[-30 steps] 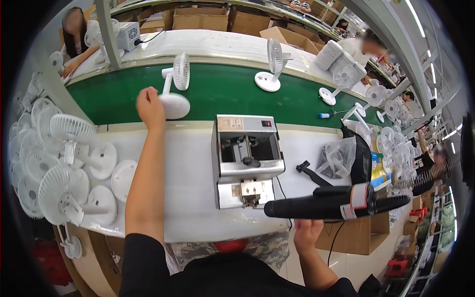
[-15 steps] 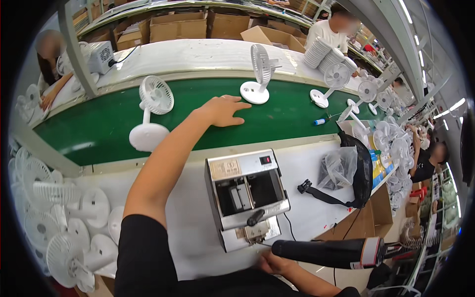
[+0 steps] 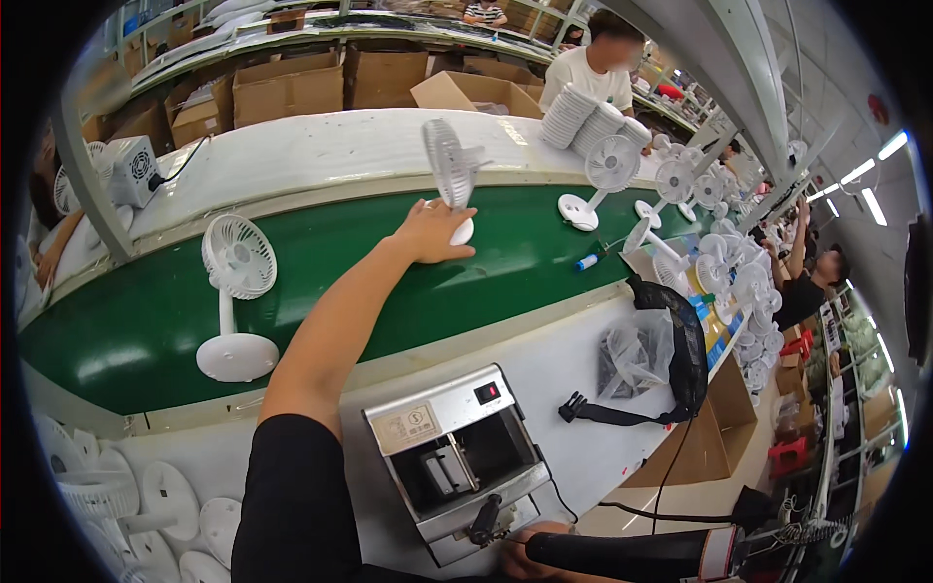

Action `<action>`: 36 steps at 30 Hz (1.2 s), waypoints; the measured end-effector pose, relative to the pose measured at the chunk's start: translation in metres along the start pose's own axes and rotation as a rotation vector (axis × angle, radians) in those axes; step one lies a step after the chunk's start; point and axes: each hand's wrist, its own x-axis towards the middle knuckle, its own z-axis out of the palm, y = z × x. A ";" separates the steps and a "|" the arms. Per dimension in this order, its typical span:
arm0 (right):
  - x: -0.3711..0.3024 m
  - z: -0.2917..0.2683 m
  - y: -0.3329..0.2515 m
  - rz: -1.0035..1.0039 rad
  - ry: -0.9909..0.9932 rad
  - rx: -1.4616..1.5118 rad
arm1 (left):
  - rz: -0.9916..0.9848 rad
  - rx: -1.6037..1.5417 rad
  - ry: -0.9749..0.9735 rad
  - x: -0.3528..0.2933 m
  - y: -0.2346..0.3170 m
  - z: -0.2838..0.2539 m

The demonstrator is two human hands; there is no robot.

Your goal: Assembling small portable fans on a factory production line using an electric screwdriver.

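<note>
My left hand point(image 3: 434, 233) reaches over the green belt and closes round the lower part of a white desk fan point(image 3: 449, 165). Its thumb and forefinger lie either side of the round base, and the palm hides most of the stem. At the lower edge my right hand point(image 3: 517, 552) is closed at the front end of a black electric screwdriver point(image 3: 622, 556); its fingers are partly hidden. The screwdriver lies sideways, its tip close to the front of a metal screw feeder point(image 3: 457, 457). Another white fan point(image 3: 238, 257) stands on the belt to the left.
Several more fans point(image 3: 612, 165) stand farther right along the green belt point(image 3: 369, 291). Fan parts point(image 3: 170, 500) crowd the lower left. A black bag point(image 3: 690, 360) with a clear plastic bag lies right of the feeder. Two co-workers sit across the belt, near stacked white parts point(image 3: 583, 121).
My left hand has gone from beside the fan to gripping its lower part. The view has shifted, so the belt and feeder appear lower and farther left. My right hand stays by the screwdriver.
</note>
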 end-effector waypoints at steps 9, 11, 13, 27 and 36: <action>-0.067 0.073 0.044 -0.466 0.024 -0.330 | -0.086 -0.954 0.589 -0.045 -0.007 -0.047; -0.046 0.053 0.031 -0.355 0.057 -0.206 | -0.136 -1.066 0.643 -0.069 -0.003 -0.074; -0.006 0.021 0.015 -0.111 0.109 0.013 | -0.189 -1.305 0.759 -0.102 0.010 -0.125; 0.024 0.008 0.051 -0.060 0.284 0.366 | -0.442 -1.561 1.183 -0.380 0.214 -0.291; 0.079 -0.078 0.037 -0.063 0.789 0.897 | -1.076 -1.806 0.793 -0.454 0.377 -0.155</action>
